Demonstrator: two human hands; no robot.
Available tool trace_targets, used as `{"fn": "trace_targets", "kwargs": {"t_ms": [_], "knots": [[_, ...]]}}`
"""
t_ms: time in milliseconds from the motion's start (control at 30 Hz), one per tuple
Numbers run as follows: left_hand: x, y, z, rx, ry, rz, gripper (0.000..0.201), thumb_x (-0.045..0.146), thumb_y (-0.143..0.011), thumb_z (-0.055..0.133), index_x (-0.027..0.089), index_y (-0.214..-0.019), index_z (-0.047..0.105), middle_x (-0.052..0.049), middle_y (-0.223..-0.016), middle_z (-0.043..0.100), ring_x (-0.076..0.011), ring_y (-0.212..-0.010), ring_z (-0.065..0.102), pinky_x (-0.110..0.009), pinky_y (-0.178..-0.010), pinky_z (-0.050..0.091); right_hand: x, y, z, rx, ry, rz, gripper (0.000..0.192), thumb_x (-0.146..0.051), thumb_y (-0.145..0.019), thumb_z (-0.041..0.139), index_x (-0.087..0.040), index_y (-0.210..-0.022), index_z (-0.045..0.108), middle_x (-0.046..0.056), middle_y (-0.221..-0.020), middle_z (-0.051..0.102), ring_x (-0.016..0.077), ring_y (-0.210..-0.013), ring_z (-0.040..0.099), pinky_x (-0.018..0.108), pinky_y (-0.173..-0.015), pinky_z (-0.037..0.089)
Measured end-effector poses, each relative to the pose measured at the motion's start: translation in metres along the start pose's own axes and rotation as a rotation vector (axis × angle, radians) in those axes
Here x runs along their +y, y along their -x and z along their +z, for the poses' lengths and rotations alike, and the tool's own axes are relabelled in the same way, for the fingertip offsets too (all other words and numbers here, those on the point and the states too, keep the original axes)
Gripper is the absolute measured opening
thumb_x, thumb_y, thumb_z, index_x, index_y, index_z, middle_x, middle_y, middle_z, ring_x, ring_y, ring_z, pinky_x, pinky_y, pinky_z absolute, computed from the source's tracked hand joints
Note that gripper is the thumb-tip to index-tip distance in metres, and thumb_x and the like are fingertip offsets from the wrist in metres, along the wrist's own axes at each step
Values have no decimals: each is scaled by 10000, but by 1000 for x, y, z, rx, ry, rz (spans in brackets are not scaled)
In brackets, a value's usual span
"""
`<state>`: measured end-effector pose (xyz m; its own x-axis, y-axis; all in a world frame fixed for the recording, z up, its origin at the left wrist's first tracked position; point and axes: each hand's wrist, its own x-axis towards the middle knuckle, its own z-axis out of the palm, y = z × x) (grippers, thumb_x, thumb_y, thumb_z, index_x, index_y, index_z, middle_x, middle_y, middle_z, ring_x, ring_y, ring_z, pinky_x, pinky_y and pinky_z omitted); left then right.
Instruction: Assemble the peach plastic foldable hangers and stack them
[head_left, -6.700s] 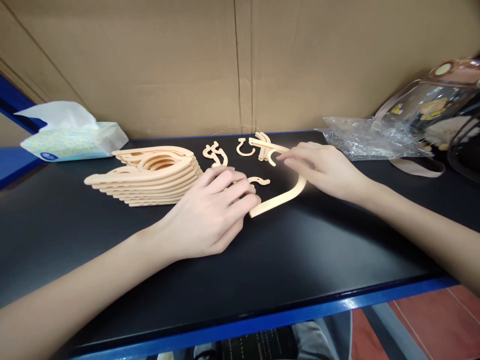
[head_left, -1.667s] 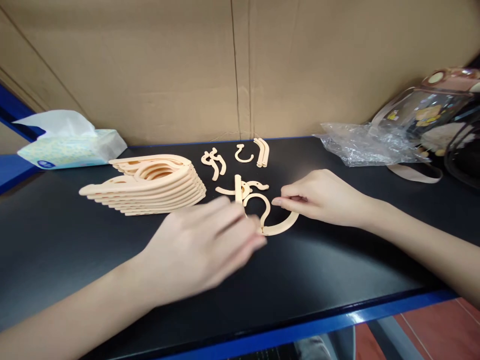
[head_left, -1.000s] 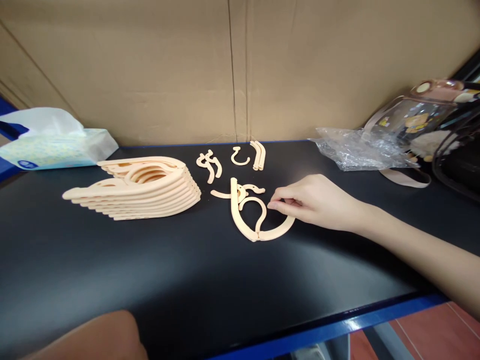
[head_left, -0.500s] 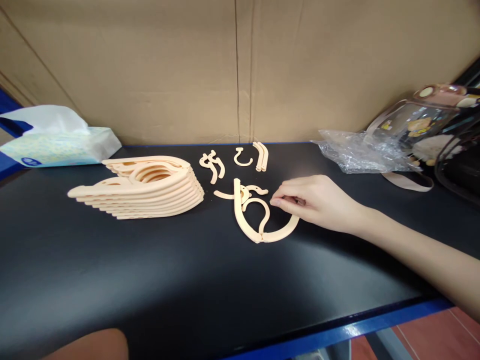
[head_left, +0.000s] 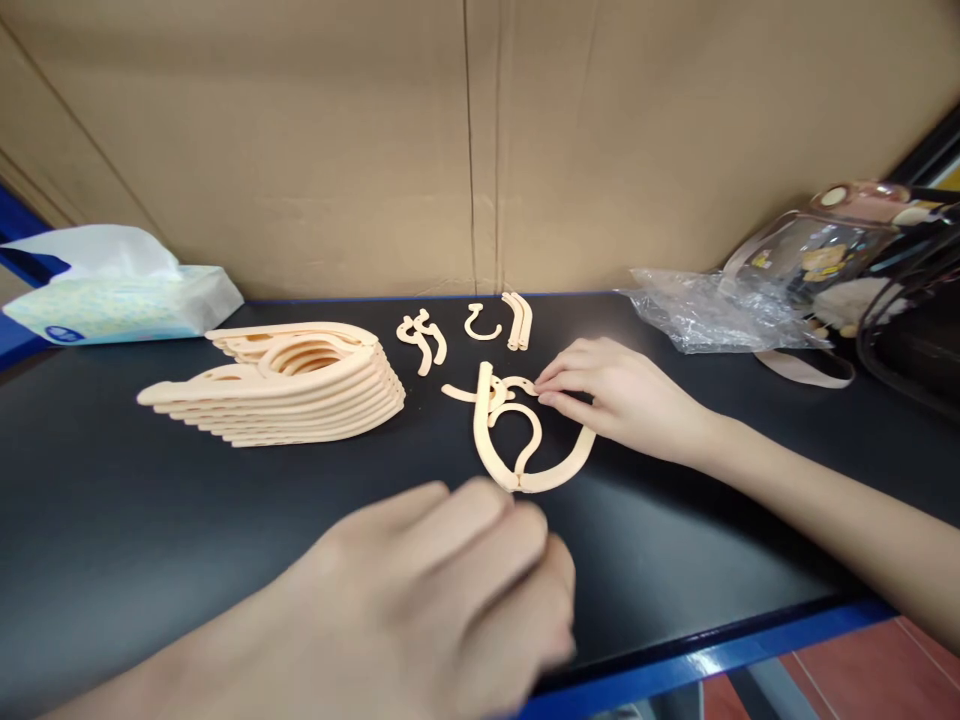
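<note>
A folded, peach-coloured plastic hanger lies on the black table, its arms curving up from a joint at the front. Small loose curved pieces, one a curved hanger piece, lie within and across its far side. My right hand rests over the hanger's right arm, hiding that arm's end. Its thumb and fingers are pinched at the tip of the curved hanger piece. My left hand is in the foreground, back up, blurred, with curled fingers; the fingertips are hidden, so whether it holds anything cannot be seen.
A stack of folded hangers stands to the left, before a tissue box. Several small hanger parts lie toward the back. Clear plastic wrap and a transparent bag are at the right. A cardboard wall rises behind.
My left hand has come in from the bottom left toward the middle. My right fingertips have shifted slightly left and now meet the curved hanger piece.
</note>
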<state>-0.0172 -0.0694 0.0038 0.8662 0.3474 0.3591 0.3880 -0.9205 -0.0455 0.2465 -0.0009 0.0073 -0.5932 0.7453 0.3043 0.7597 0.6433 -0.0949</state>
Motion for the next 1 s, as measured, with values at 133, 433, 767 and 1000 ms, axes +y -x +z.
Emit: {"fn": "trace_targets", "kwargs": {"t_ms": [133,433,767,1000], "knots": [[-15,-30,0,-69,-58,-48,346,332,-988,366,229,-1254,563,-91,-1191,598,-259,-1047,563,-395,-787,517,3,0,-4,1,46,76,200,-279,-924,545,-181,-802,670,25,-833,699,193,-843,570,345,-776,380],[-29,-30,7,-89,32,-114,356,356,-998,353,250,-1125,668,-48,-1107,654,-215,-939,622,-384,-769,525,13,0,-2,-43,61,107,222,-244,-919,497,-196,-1038,678,40,-859,669,208,-833,552,347,-775,383],[-38,-29,-1,-99,-74,-240,408,303,-986,351,153,-888,717,-94,-1009,705,-240,-847,671,-380,-702,556,42,12,-4,-90,449,229,321,-132,-901,378,-188,-965,688,88,-881,651,248,-860,533,363,-730,344],[-35,-31,3,-65,0,-170,331,326,-987,381,233,-1085,683,-62,-1145,638,-225,-979,614,-383,-806,524,30,9,-10,-32,495,339,245,-147,-876,415,-178,-930,652,87,-882,638,232,-821,567,330,-643,342]]}}
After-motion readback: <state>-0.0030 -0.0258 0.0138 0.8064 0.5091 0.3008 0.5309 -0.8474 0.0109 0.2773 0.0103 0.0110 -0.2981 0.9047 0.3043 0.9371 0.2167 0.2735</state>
